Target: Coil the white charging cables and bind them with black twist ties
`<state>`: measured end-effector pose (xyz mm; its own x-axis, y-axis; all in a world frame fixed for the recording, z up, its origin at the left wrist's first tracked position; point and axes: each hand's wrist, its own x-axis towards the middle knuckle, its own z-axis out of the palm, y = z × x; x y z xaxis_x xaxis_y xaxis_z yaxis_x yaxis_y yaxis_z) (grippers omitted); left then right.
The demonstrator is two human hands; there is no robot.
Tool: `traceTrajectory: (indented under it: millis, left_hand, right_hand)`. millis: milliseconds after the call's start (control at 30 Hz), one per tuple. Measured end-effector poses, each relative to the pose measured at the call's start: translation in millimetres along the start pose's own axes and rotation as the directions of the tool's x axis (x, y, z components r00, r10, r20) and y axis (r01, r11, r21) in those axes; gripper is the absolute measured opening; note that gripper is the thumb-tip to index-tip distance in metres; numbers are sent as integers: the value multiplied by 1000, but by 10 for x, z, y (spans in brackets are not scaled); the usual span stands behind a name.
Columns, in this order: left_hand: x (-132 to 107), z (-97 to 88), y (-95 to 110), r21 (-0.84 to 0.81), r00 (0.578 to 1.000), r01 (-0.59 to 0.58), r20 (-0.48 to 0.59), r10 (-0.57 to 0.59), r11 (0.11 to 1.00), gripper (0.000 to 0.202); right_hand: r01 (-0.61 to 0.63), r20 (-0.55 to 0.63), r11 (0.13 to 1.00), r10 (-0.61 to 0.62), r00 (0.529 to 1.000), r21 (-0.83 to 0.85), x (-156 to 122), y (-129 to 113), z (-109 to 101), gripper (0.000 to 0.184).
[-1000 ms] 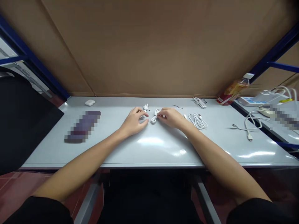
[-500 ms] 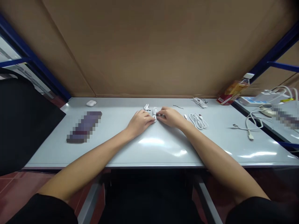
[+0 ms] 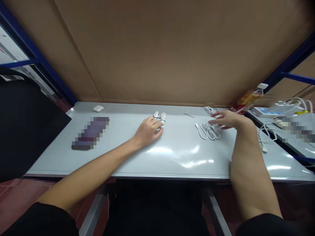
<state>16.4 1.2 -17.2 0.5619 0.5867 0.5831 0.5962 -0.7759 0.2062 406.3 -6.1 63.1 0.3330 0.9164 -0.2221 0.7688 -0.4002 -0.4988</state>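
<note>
At the middle of the grey table, my left hand [image 3: 148,131] has its thumb and index finger around the near end of a white cable bundle [image 3: 163,117], which is bound with a black tie. A second tied white cable bundle [image 3: 156,115] lies just to its left, its near end hidden by my fingers. Further right, my right hand [image 3: 227,119] hovers open with fingers stretched out to the left. Beneath and beside its fingertips lies a loosely coiled white cable [image 3: 209,131]. Behind the fingers, another white cable coil [image 3: 209,110] is partly covered.
A loose black tie [image 3: 189,115] lies toward the back. On the left are a white case [image 3: 98,108] and a blurred dark flat object [image 3: 91,132]. A drink bottle [image 3: 248,98] leans at the back right, near more white cables [image 3: 267,131]. A brown panel [image 3: 157,52] borders the back.
My right hand has left the tied bundle and moved right to the coiled cables, its fingers now spread. My left hand stays at the bundle. The view has shifted slightly.
</note>
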Motion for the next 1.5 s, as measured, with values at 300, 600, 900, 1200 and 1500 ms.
traceTrajectory:
  millis: [300, 600, 900, 1200, 1500]
  left_hand:
    - [-35, -83, 179, -131, 990, -115, 60, 124, 985, 22]
    - [-34, -272, 151, -202, 952, 23, 303, 40, 979, 23]
    - [19, -387, 103, -81, 805, 397, 510, -304, 914, 30]
    - [21, -368, 52, -266, 789, 537, 494, -366, 800, 29]
    - [64, -365, 53, -580, 687, 726, 604, -404, 370, 50]
  right_hand:
    - [208, 373, 978, -199, 906, 16, -250, -682, 456, 32]
    - [559, 575, 811, -545, 610, 175, -544, -998, 826, 53]
    - [567, 573, 823, -443, 689, -45, -528, -1001, 838, 38]
    - [402, 488, 858, -512, 707, 319, -446, -904, 771, 36]
    - [397, 431, 753, -637, 639, 525, -520, -968, 808, 47]
